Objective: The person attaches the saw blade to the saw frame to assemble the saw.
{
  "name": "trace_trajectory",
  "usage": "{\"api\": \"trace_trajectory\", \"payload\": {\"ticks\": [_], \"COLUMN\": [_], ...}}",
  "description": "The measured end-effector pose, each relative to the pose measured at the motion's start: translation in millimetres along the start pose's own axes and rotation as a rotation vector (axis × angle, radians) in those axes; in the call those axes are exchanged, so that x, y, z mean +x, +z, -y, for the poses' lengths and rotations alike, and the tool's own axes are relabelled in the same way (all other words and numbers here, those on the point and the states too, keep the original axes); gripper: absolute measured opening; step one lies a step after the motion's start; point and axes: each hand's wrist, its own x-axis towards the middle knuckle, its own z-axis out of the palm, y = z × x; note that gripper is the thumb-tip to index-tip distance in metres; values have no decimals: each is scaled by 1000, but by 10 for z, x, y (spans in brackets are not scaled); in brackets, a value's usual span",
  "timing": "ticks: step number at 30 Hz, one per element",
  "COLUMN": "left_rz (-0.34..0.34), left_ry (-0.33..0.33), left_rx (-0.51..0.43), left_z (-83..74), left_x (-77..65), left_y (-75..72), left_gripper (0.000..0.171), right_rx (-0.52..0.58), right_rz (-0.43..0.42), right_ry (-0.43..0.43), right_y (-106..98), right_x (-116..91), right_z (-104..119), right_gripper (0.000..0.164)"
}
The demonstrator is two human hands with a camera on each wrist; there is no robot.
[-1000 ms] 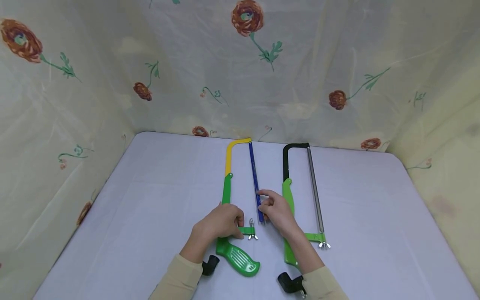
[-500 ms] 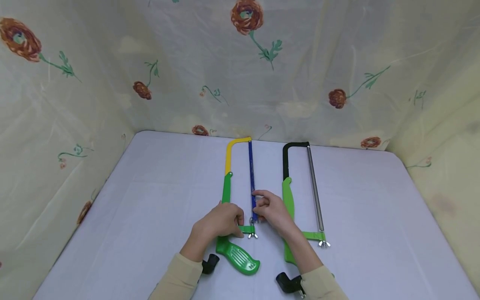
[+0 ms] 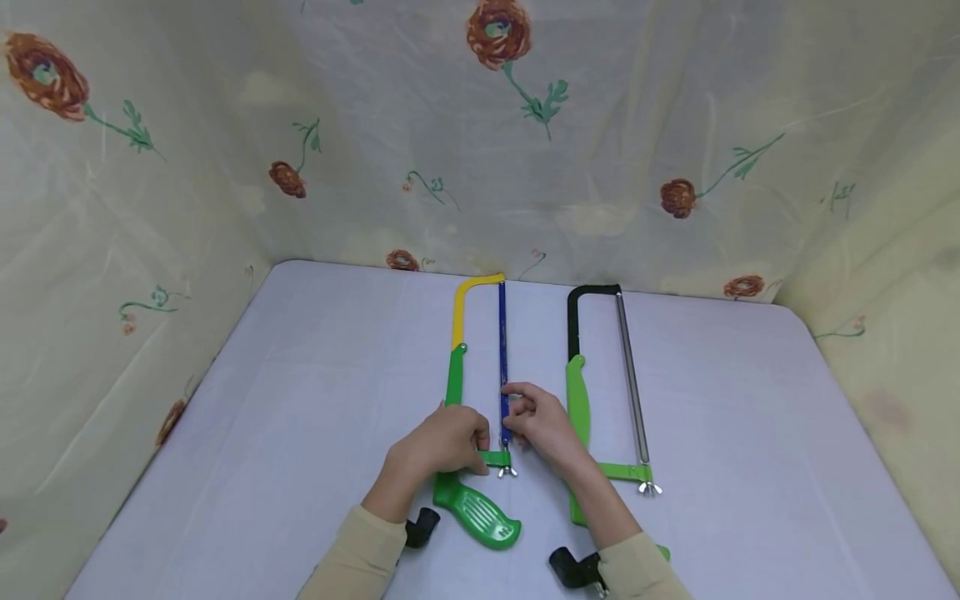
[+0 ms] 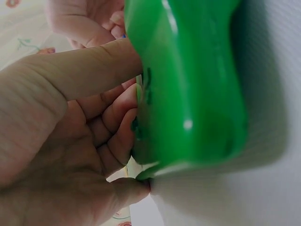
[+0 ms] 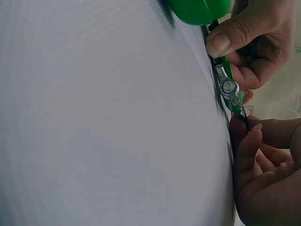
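A hacksaw with a green handle (image 3: 480,517) and yellow front frame (image 3: 458,312) lies flat on the white table. My left hand (image 3: 438,442) grips its green frame above the handle, fingers curled over the crosspiece. With thumb and fingers, my right hand (image 3: 546,427) pinches the blue saw blade (image 3: 503,333) near its lower end. That end lies against the tension bolt, above the wing nut (image 5: 229,87); whether it sits on the pin cannot be made out. The blade's far end meets the yellow frame's tip. In the left wrist view the handle (image 4: 188,94) hides much of the work.
To the right lies a second hacksaw with a light green (image 3: 577,396) and black frame and a grey blade (image 3: 632,379); my right forearm crosses its handle. Black wrist mounts (image 3: 573,568) show at both sleeves. A flowered curtain (image 3: 600,167) surrounds the white table (image 3: 337,350).
The right hand has moved left with the blue blade's lower end, which swung from right of the tension bolt to in line with it. The left hand keeps its grip on the frame.
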Motion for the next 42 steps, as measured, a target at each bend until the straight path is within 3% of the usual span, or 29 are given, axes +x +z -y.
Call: {"api": "trace_trajectory", "payload": {"ticks": [28,37,42], "left_rz": [-5,-15,-20], "left_ry": [9,34,25], "left_rx": [14,38,46], "left_z": [-17,-5,1], "left_x": [12,14,6], "left_y": [18,21,14], "left_gripper": [21,23,23], "right_rx": [-123,-293,-326], "right_rz": [-15,-66,-76], "right_ry": [-21,-41,-39], "right_y": [3,7,17], "right_x": [-22,-55,-55], "right_z": [-6,19,33], "right_gripper": [45,41,42]}}
